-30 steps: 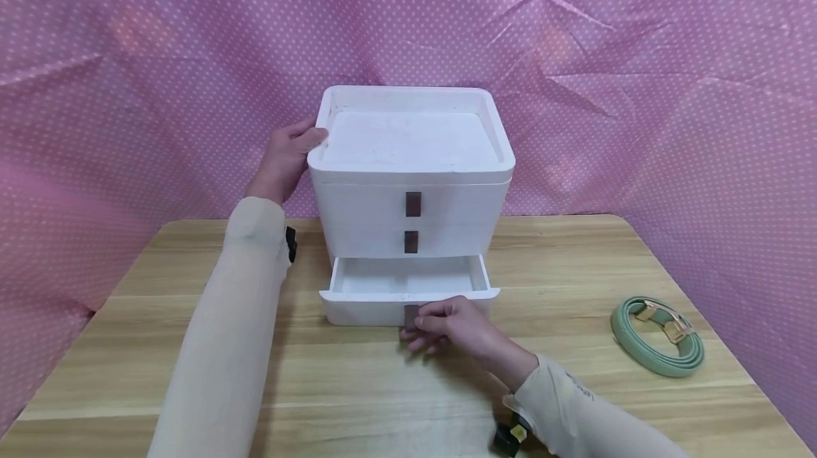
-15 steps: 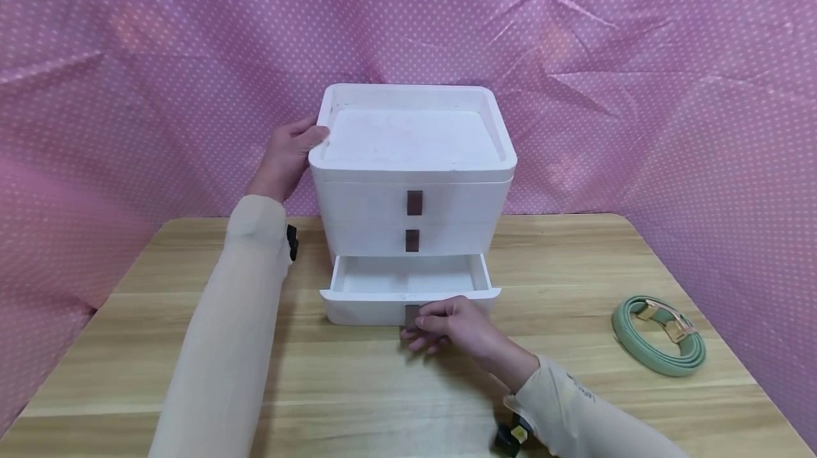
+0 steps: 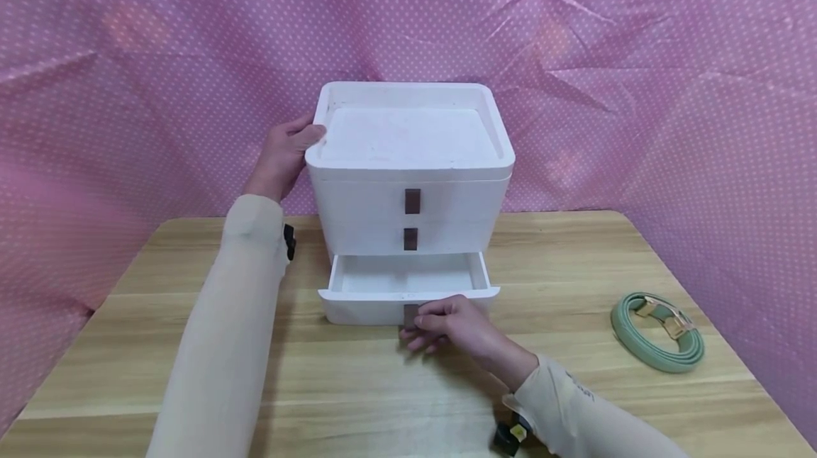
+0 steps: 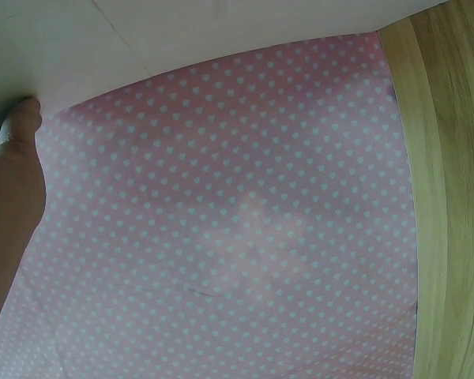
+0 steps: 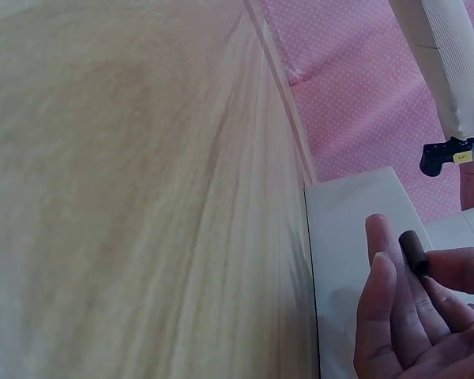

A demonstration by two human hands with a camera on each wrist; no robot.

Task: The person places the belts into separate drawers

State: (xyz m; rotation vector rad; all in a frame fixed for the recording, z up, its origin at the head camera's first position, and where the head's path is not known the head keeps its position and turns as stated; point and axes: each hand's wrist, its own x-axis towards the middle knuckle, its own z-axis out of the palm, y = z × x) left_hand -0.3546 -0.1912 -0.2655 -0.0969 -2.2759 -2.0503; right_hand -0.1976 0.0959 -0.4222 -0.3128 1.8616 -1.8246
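Observation:
A white plastic drawer unit [image 3: 408,135] with a tray-like top stands on the wooden table. Its bottom drawer [image 3: 376,313] is pulled out, and nothing is seen inside. My left hand [image 3: 279,160] holds the unit's upper left edge, thumb over the rim and fingers along the side; the left wrist view shows only part of this hand at the white wall. At the bottom drawer's front, my right hand [image 3: 456,327] pinches the brown pull tab [image 5: 413,253] between thumb and forefinger. Its other fingers extend beneath the tab.
A coiled green belt [image 3: 657,334] with gold-coloured metal parts lies on the table's right side. Pink dotted cloth [image 3: 574,54] hangs behind and along both sides. Two upper drawers with brown tabs [image 3: 413,201] are closed.

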